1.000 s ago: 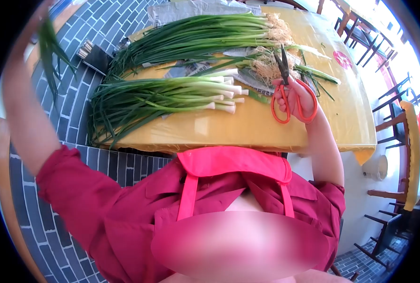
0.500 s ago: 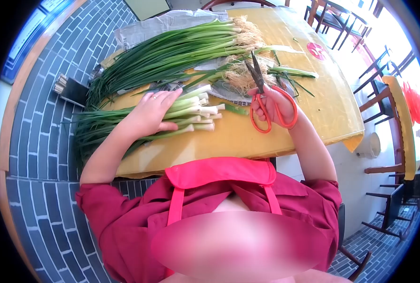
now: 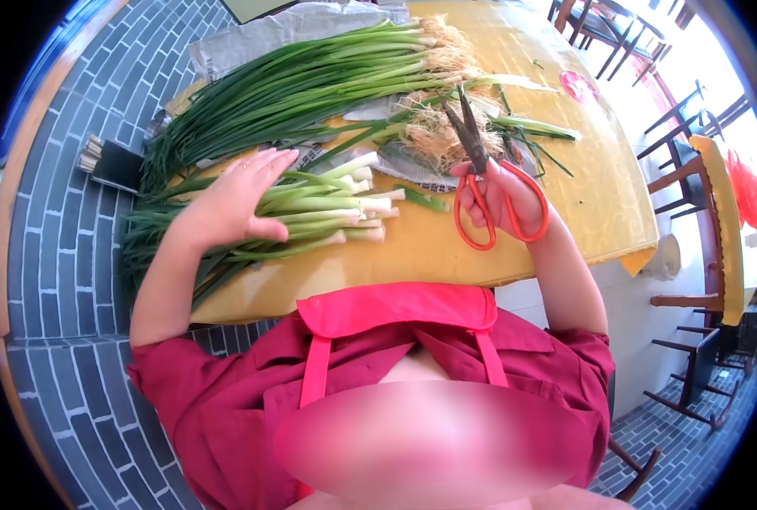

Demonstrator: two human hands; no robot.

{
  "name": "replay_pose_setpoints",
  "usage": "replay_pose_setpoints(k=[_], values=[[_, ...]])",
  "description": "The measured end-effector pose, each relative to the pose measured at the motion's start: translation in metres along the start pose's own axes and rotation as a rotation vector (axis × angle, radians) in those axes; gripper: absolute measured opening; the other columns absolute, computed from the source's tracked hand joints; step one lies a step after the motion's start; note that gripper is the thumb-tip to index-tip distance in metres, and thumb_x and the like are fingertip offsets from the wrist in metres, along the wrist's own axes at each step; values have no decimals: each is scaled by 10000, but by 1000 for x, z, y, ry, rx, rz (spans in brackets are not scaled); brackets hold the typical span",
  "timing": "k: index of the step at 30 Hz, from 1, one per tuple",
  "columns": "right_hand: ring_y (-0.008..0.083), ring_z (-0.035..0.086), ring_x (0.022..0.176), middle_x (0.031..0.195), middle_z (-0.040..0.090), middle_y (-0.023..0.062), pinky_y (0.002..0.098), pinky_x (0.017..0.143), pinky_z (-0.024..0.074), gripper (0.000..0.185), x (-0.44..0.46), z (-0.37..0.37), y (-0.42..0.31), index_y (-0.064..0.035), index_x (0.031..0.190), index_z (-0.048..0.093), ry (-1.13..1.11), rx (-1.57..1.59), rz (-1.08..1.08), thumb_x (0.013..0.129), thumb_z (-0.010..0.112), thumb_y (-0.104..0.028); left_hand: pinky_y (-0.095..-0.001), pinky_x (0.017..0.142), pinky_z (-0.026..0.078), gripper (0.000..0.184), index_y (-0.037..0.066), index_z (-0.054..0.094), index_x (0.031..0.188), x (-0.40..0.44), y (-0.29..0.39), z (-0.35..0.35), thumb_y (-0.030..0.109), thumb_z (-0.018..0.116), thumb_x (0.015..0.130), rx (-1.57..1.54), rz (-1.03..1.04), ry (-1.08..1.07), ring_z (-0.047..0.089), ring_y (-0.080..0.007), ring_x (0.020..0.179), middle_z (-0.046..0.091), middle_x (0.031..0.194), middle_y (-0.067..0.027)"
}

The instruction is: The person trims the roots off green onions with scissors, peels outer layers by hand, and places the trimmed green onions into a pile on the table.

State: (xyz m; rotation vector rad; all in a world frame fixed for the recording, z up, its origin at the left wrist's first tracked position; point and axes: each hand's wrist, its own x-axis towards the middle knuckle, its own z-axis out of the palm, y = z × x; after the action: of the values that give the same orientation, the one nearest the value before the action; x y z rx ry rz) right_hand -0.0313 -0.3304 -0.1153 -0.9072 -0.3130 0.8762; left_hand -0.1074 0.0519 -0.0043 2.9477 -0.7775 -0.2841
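My left hand (image 3: 235,201) is over the nearer bunch of trimmed green onions (image 3: 336,212), thumb and fingers apart; whether it touches them I cannot tell. Scissors with red handles (image 3: 524,208) are in my right hand (image 3: 501,197), their dark blades pointing up and partly apart. Behind lies a larger bunch of green onions (image 3: 310,81) with its roots on. Just beyond the blades sits a pile of cut roots (image 3: 433,140), with loose leaves (image 3: 535,129) to its right.
Newspaper (image 3: 263,36) lies under the larger bunch on the yellow-covered table (image 3: 599,170). A dark holder with sticks (image 3: 116,163) stands at the left by the brick-patterned surface. Chairs (image 3: 603,30) and a pale bin (image 3: 663,257) are at the right.
My left hand came back from the far left, where it held green leaves, to the trimmed bunch, then shifted slightly left. My right hand still holds the scissors. The whole view has shifted.
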Motion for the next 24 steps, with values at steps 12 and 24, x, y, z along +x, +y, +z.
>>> replay_pose_setpoints(k=[12,24], values=[[177,563,681,836,606,101,285,611,443,478,-2,0,1,-6,1195,480,11,-62,-5,985,373,-421,-411,945,419,393,5,511,1220,226,-70,30,118,564,846,84,1,87,527,-354,1075,558,1145,-212],[167,582,700,839,604,90,277,623,467,427,-1,-1,0,-29,1193,491,-19,-82,16,985,400,-391,-429,842,446,219,6,586,979,253,-75,44,137,578,804,-40,-6,289,557,-366,958,592,980,-210]])
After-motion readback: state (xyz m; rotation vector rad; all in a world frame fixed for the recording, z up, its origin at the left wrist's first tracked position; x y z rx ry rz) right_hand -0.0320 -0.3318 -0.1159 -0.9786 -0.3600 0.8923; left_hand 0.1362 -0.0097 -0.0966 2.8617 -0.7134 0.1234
